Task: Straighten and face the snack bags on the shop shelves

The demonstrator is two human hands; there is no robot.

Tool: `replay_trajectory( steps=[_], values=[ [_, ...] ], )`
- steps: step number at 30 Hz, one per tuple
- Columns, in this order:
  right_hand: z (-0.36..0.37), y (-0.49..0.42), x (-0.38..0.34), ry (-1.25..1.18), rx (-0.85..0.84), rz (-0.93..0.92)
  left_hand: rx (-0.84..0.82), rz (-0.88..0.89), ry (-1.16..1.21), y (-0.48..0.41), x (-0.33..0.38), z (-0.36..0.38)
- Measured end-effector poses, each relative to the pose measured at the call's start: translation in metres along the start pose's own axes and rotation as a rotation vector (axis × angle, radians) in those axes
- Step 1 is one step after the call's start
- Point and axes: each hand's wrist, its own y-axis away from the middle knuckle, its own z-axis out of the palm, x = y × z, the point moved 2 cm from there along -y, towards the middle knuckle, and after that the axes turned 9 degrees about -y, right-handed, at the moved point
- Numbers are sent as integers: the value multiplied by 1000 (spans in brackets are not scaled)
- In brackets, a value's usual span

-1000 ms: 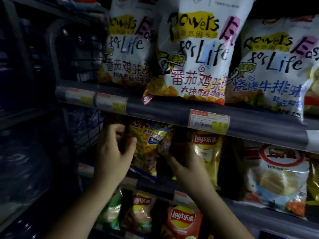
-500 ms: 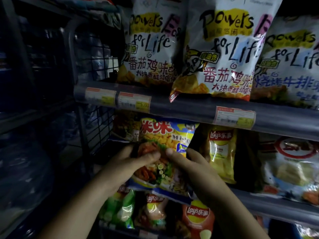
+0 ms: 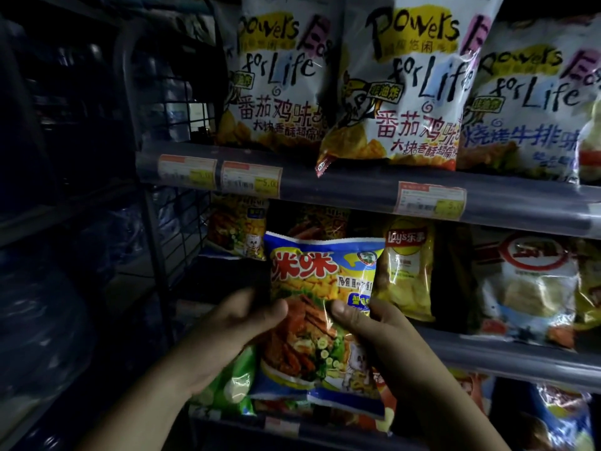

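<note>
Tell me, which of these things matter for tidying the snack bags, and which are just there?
Part of the job:
- Mi-Mi snack bag, held in front of the shelves by the left hand and right hand
- yellow Lay's bag on the middle shelf
- big white bags on the top shelf

Just there:
- price tags
- wire side panel

- Single head-worn view, facing forward and slightly down at the shop shelves (image 3: 357,190).
- Close in: upper row of bags cropped by the top edge, forearms entering from below.
- Dim aisle off to the left.
</note>
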Motion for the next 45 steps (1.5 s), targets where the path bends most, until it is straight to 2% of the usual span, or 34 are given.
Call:
replay_trajectory(
  steps=[3, 6, 10, 17, 19, 23, 25, 30, 35, 42, 45],
  values=[
    [1, 3, 0, 83, -37, -1, 199, 52, 51, -12, 14, -7],
    [7, 6, 4, 127, -119, -20, 345, 113, -32, -20, 24, -8],
    [6, 8, 3, 236, -190, -50, 329, 102, -67, -23, 35, -13],
    [-20, 0, -8, 95, -134, -33, 228, -156, 264, -38, 29, -26],
    [-19, -7, -12, 126, -93, -73, 236, -133, 181, -39, 20, -27],
    [-12, -34, -22, 71, 14, -131, 84, -82, -166, -33, 14, -12],
    [-3, -49, -27, 109, 38, -178, 162, -66, -236, -40, 12, -11],
    [7, -80, -33, 361, 207, -281, 300, -25, -323, -74, 5, -28],
    [-2, -100, -8, 502, 266, -284, 237, -27, -349, -87, -22, -28],
    [-1, -98, -6, 587, 283, -303, 250, -20, -386, -93, -31, -28],
    [-3, -79, -4, 576, 407, -450, 296, 15, -442, -87, -26, -29]
  ],
)
